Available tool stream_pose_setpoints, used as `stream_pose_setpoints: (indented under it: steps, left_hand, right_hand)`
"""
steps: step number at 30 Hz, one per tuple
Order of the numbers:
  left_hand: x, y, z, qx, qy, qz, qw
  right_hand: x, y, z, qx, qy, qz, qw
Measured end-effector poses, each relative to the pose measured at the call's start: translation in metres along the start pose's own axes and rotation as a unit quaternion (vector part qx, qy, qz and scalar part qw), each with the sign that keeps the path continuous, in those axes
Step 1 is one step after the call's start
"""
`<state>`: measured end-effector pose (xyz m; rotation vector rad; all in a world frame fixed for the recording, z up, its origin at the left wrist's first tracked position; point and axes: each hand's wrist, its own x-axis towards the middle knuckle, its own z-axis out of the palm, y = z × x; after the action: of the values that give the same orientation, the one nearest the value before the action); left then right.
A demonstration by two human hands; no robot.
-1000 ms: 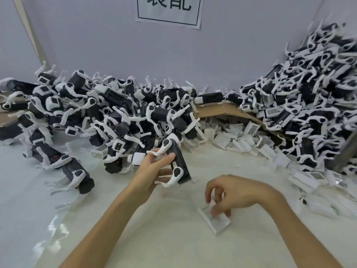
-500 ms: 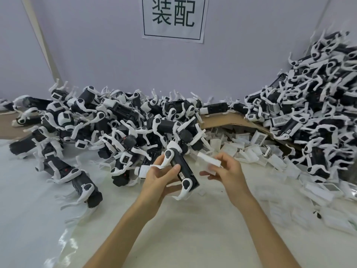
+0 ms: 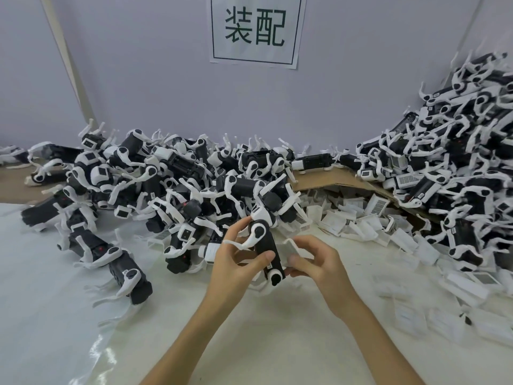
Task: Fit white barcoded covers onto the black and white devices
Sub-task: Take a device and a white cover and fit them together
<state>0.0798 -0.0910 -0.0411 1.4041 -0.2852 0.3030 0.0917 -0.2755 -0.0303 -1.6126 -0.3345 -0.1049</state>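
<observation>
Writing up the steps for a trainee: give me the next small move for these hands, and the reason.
Probably press the cover into the device. The left hand grips the device, and the right hand holds the cover right beside its black body, apparently not yet seated, so a short push should fit it.

- Paper sign [image 3: 254,29]: white, thin dark border, two large dark Chinese characters; fixed flat to the wall.
- Wall [image 3: 138,79]: plain pale lilac-grey, all round the sign.
- Beige strip [image 3: 70,65]: left of the sign, slanting across the wall.
- Cardboard sheet [image 3: 327,180]: brown, below and right of the sign, bowed upward.
- Off-white table covering [image 3: 277,343]: well below the sign.
- Glossy film [image 3: 41,301]: wrinkled, far below and left of the sign.
- Brown surface [image 3: 14,187]: below and far left of the sign.
</observation>
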Motion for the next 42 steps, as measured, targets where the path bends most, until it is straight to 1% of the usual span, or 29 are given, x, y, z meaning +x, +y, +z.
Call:
stream_pose_setpoints:
  steps: [3, 4, 9, 13, 18, 22, 29, 35, 39, 42]
  left_hand:
    - [0.001, 0.001, -0.002, -0.028, 0.021, -0.010, 0.999]
    - [0.001, 0.001, -0.002, -0.036, 0.024, -0.013, 0.999]
    - [0.001, 0.003, -0.001, -0.042, -0.002, -0.031, 0.999]
    - [-0.001, 0.000, 0.000, -0.038, -0.017, -0.039, 0.998]
    - [-0.001, -0.001, 0.002, -0.037, -0.038, -0.040, 0.998]
    - [-0.001, -0.003, 0.002, -0.022, -0.043, -0.031, 0.998]
    - [-0.002, -0.003, 0.001, 0.002, -0.089, -0.029, 0.996]
    - [-0.002, 0.000, 0.001, -0.024, -0.060, -0.044, 0.997]
    - [-0.002, 0.000, 0.000, -0.047, -0.048, -0.056, 0.996]
    - [-0.003, 0.001, -0.001, -0.067, -0.044, -0.083, 0.993]
  right_hand:
    - [-0.002, -0.003, -0.003, 0.015, -0.075, 0.003, 0.997]
    - [-0.003, -0.003, -0.003, 0.016, -0.087, 0.001, 0.996]
    - [-0.002, -0.004, -0.002, -0.019, -0.048, -0.004, 0.999]
    - [-0.001, -0.002, -0.002, -0.015, -0.019, -0.001, 1.000]
    - [-0.003, -0.004, 0.000, 0.009, -0.029, 0.014, 0.999]
    - [-0.003, -0.003, 0.000, 0.000, -0.035, 0.008, 0.999]
    - [-0.001, 0.002, 0.000, -0.006, -0.014, 0.002, 1.000]
    - [0.001, 0.005, 0.002, 0.011, -0.026, 0.008, 1.000]
    - [0.000, 0.007, 0.000, -0.018, -0.035, -0.002, 0.999]
    - [0.000, 0.007, 0.001, -0.013, -0.049, 0.012, 0.999]
